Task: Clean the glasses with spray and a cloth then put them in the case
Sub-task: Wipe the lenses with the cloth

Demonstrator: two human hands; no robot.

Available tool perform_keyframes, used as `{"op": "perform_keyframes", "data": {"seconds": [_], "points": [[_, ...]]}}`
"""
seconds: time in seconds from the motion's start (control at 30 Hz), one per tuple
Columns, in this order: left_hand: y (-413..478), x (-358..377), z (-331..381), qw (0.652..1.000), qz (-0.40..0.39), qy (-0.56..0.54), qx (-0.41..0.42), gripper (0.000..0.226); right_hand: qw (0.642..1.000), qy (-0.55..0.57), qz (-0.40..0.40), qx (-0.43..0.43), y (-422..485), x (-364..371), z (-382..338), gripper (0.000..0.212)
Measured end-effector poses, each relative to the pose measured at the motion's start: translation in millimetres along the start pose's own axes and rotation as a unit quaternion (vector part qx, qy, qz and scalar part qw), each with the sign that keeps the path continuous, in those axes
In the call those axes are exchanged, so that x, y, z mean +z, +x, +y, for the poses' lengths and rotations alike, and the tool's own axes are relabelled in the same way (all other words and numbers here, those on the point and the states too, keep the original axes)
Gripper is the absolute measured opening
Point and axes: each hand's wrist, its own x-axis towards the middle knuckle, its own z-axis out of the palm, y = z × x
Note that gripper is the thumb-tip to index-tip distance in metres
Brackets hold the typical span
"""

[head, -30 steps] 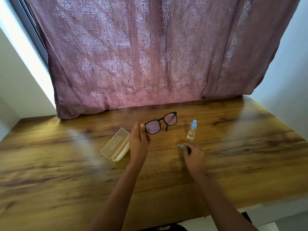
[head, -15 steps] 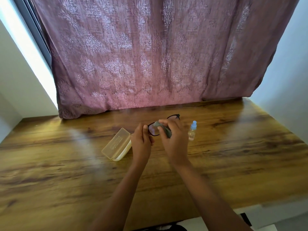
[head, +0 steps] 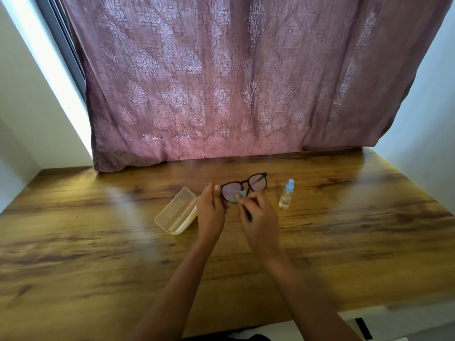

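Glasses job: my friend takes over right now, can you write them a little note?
Left hand grips the glasses by one end, off the table.
Right hand pinches the cloth against the lens nearest the left hand.
Spray bottle stands right of the hands; case lies left of them.
Wiping under way. Left: finish wiping, then glasses into the case.

A mauve patterned curtain [head: 221, 82] hangs at twelve o'clock, its hem resting on the wooden desk [head: 98, 254]. Daylight edges the window frame [head: 64, 43] at ten o'clock, with pale walls [head: 430, 107] on either side.
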Motion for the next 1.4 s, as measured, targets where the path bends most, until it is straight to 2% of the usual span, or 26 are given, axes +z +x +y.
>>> {"op": "perform_keyframes", "data": {"seconds": [0.17,0.47,0.73,0.87,1.07,1.27,1.4], "points": [[-4.2,4.0,5.0,0.999,-0.016,-0.041,-0.013,0.036,0.999,-0.011,0.025,0.02,18.5,-3.6,1.7,0.02],[0.5,5.4,6.3,1.0,0.002,-0.022,-0.012,0.03,0.997,-0.015,-0.032,-0.062,-0.7,5.2,-13.1,0.033],[-0.5,3.4,6.2,0.998,-0.038,-0.05,-0.024,0.033,1.0,-0.022,0.001,0.006,12.8,-3.9,9.7,0.025],[-1.2,6.1,7.5,0.997,-0.037,-0.058,-0.03,0.031,0.999,-0.03,0.005,-0.019,19.4,1.8,-4.8,0.023],[-0.3,4.6,0.6,0.998,-0.028,-0.034,-0.035,0.031,0.998,-0.016,-0.035,-0.052,1.1,7.8,-9.5,0.021],[-1.4,2.7,1.9,0.997,-0.044,-0.051,-0.048,0.032,0.999,-0.033,-0.007,-0.012,1.4,-1.9,8.2,0.017],[-1.7,3.6,4.0,0.996,-0.048,-0.061,-0.039,0.032,0.999,-0.04,0.003,-0.005,15.0,-1.4,2.3,0.023]]}}
